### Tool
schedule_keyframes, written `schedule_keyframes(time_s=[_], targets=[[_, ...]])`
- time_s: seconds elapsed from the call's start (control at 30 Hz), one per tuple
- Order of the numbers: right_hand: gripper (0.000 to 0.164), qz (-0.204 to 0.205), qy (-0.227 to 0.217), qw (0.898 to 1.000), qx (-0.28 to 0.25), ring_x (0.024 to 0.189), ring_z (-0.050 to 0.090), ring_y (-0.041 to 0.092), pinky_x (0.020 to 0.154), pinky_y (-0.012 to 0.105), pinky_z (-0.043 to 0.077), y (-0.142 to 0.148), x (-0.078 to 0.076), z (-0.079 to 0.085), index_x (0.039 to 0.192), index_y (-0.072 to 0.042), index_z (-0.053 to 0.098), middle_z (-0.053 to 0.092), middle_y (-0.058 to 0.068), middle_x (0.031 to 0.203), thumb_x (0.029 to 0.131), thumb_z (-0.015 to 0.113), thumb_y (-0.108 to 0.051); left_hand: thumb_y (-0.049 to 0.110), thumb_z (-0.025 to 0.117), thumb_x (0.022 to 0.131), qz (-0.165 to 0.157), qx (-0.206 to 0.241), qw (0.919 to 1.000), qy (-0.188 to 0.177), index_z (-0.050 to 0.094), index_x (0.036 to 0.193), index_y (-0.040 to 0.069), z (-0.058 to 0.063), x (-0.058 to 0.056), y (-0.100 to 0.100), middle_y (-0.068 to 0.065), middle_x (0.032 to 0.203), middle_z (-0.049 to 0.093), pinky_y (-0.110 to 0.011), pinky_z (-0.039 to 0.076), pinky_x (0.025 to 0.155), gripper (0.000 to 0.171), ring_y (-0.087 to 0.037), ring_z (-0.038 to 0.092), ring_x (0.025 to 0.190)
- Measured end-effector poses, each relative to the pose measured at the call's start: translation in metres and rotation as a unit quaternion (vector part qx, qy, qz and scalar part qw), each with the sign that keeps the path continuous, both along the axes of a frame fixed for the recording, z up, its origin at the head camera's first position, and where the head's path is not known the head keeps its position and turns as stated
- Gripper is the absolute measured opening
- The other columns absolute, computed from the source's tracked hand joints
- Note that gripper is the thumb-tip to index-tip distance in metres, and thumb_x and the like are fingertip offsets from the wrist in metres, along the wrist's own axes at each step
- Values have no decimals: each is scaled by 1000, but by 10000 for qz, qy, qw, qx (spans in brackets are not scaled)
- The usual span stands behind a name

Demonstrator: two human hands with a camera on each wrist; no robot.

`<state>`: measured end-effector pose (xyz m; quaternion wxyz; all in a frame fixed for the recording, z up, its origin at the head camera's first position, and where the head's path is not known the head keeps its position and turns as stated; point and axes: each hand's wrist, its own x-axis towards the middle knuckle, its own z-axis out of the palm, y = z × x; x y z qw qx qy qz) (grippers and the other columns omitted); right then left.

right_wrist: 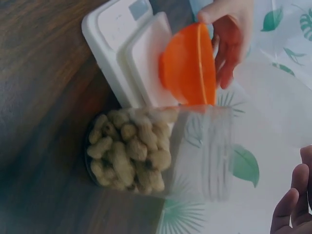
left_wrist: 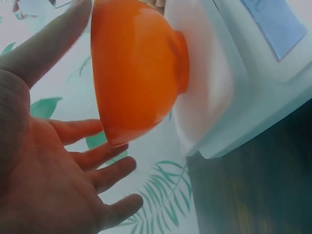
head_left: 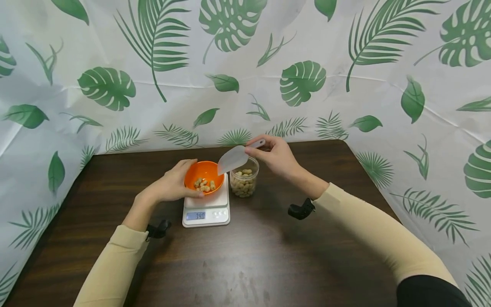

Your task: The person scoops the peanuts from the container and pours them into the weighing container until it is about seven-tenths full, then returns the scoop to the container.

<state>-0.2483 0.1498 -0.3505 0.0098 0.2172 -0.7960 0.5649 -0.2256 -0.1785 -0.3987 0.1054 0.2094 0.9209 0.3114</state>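
Note:
On the white kitchen scale [head_left: 207, 216] stands an orange bowl [head_left: 214, 169] with several peanuts [head_left: 204, 185] in its bottom. My left hand [head_left: 172, 182] spans the bowl's rim, thumb on the near side and fingers on the far side; the left wrist view shows fingertips against the orange bowl [left_wrist: 134, 73]. Between thumb and fingers, my right hand [head_left: 278, 154] pinches the handle of a translucent white scoop [head_left: 232, 159]. The scoop's blade tilts down over the bowl's right rim. Just right of the scale, a clear jar [head_left: 251, 167] holds unshelled peanuts [right_wrist: 129, 151].
Everything stands on a dark wooden table [head_left: 245, 256] near its back edge. Behind it hangs a white sheet [head_left: 261, 55] printed with green leaves. The scale's small display [head_left: 196, 215] shows digits. Black wrist cameras [head_left: 301, 209] hang under both wrists.

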Motion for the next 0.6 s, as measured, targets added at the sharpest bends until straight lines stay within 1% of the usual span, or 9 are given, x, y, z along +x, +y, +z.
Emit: schedule_keyframes(time_s=[0.07, 0.17, 0.27, 0.37, 0.5, 0.6], targets=[[23, -79, 28, 10000, 3, 62, 47, 21, 55, 32, 35, 5, 1, 3, 113, -9, 76, 61, 13, 74, 95, 78, -24, 41, 88, 80, -3, -48, 9999, 126, 30, 158, -1, 2, 1, 2, -21, 160, 29, -74, 19, 111, 106, -42, 37, 139], [24, -166, 92, 9998, -5, 66, 52, 19, 60, 32, 39, 12, 1, 7, 114, -7, 76, 67, 10, 83, 96, 77, -23, 41, 88, 80, -62, 50, 9995, 301, 32, 158, 0, 5, 1, 5, -19, 161, 30, -72, 17, 112, 104, -41, 34, 142], [26, -230, 119, 9997, 4, 72, 57, 20, 65, 32, 43, 18, 0, 8, 115, -5, 75, 70, 10, 92, 96, 76, -23, 38, 89, 80, -100, 124, 9988, 454, 34, 157, 0, 7, 1, 10, -18, 160, 32, -70, 17, 114, 102, -40, 32, 144], [30, -267, 89, 9996, -5, 78, 63, 23, 69, 32, 46, 23, -1, 7, 116, -3, 73, 70, 11, 95, 96, 77, -24, 38, 88, 80, -131, 154, 9981, 582, 36, 156, -1, 9, 1, 16, -18, 159, 34, -68, 16, 114, 99, -40, 33, 143], [30, -386, 74, 9992, 98, 83, 66, 23, 70, 32, 47, 29, -2, 6, 116, -4, 74, 71, 9, 99, 95, 77, -27, 39, 87, 82, -170, 166, 9972, 703, 38, 155, 0, 7, 0, 23, -18, 158, 36, -67, 12, 116, 95, -37, 36, 142], [27, -468, 131, 9985, 234, 84, 68, 22, 71, 33, 49, 33, -2, 4, 114, -8, 75, 71, 7, 102, 95, 77, -28, 39, 84, 85, -212, 166, 9965, 787, 40, 154, 0, 6, 0, 29, -17, 157, 38, -67, 10, 117, 90, -34, 38, 142]])
